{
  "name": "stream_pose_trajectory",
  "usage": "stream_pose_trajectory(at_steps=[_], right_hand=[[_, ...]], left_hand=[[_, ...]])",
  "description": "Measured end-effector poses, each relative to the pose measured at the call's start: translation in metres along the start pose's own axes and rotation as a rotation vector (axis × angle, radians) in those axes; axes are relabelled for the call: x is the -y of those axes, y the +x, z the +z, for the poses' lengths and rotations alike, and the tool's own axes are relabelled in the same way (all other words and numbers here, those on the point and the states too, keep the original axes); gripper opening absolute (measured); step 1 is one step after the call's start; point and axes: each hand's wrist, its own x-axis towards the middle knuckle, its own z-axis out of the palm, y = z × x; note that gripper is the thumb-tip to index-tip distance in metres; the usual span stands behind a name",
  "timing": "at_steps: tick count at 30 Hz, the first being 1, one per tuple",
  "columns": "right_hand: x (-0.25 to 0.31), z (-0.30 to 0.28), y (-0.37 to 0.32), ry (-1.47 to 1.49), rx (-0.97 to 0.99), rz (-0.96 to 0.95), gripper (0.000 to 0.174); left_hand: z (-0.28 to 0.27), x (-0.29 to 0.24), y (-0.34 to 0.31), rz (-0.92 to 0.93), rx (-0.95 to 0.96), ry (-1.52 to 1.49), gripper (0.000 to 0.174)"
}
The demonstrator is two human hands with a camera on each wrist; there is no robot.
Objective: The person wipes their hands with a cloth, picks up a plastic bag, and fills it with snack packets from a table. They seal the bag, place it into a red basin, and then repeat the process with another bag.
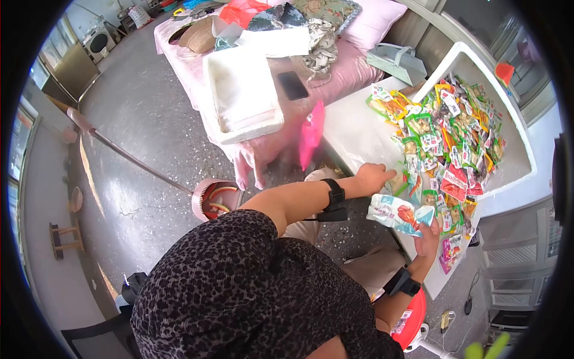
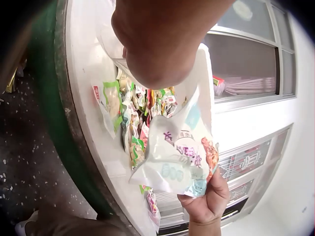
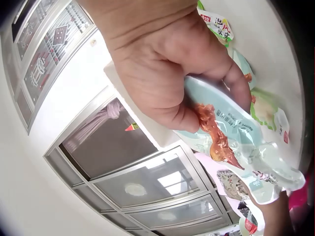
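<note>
At the left, on the floor, sits a dustpan (image 1: 200, 209) with red and pale scraps in it. Right of it and farther off, a white tray (image 1: 242, 90) rests on the pink bed (image 1: 353, 67), with a phone (image 1: 292, 85) just beside the tray's right side. A strip of pink plastic (image 1: 311, 136) hangs near the bed's near right corner.

Farther right, the left hand (image 1: 375, 176) reaches over the near edge of the table (image 1: 356, 122), its fingertips toward the right beside the closest packets (image 1: 454, 128). Whether it pinches anything I cannot tell; its grip is hidden.

The bag (image 1: 399, 213) is held up at the table's near edge, on the near side of the left hand. Its long axis runs roughly left to right, and its right end is in the right hand (image 1: 427, 240), thumb on one face and fingers on the other, pinching firmly as far as I can judge. A move with both hands would turn on this: the bag's free left end is the end nearer the left hand, which is apart from it in the head view. Whether that end is sealed is unclear.

At the far right, packets fill a white box (image 1: 515, 164) and spread out onto the table.
</note>
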Motion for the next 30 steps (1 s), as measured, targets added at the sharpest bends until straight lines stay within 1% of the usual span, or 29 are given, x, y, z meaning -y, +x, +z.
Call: stream_pose_trajectory(at_steps=[2,3,6,7,10,11,14,17,20,23,26,29,30], right_hand=[[-0.002,0.011,-0.001,-0.048,0.074,0.072,0.036],[-0.004,0.018,0.001,-0.082,0.116,0.096,0.036],[-0.011,0.038,0.006,-0.123,0.214,0.145,0.035],[-0.013,0.043,0.007,-0.135,0.232,0.167,0.034],[-0.022,0.053,0.012,-0.174,0.313,0.173,0.034],[-0.025,0.055,0.015,-0.182,0.321,0.184,0.034],[-0.031,0.055,0.019,-0.093,0.369,0.152,0.035],[-0.032,0.059,0.016,-0.056,0.353,0.158,0.036],[-0.037,0.059,0.018,-0.062,0.416,0.209,0.036],[-0.038,0.07,0.017,-0.031,0.443,0.186,0.036],[-0.044,0.07,0.015,0.018,0.44,0.11,0.036],[-0.03,0.092,-0.002,0.243,0.329,0.087,0.036],[-0.032,0.095,-0.003,0.291,0.335,0.054,0.035]], left_hand=[[-0.001,-0.004,-0.009,0.094,0.081,0.013,0.029],[-0.008,-0.008,-0.015,0.134,0.078,-0.049,0.024],[-0.013,-0.01,-0.027,0.197,0.152,-0.024,0.02],[-0.018,-0.013,-0.03,0.136,0.178,-0.099,0.015],[-0.033,-0.016,-0.039,0.121,0.191,-0.289,0.013],[-0.033,-0.014,-0.04,0.132,0.18,-0.324,0.016],[-0.043,-0.009,-0.049,0.084,0.259,-0.414,0.023],[-0.041,-0.002,-0.054,0.077,0.325,-0.6,0.033],[-0.045,-0.01,-0.062,0.013,0.41,-0.649,0.04],[-0.037,-0.011,-0.065,0.064,0.412,-0.614,0.042],[-0.049,-0.018,-0.067,-0.058,0.4,-0.689,0.043],[-0.055,-0.023,-0.064,-0.21,0.265,-0.757,0.041],[-0.058,-0.025,-0.062,-0.239,0.177,-0.777,0.04]])
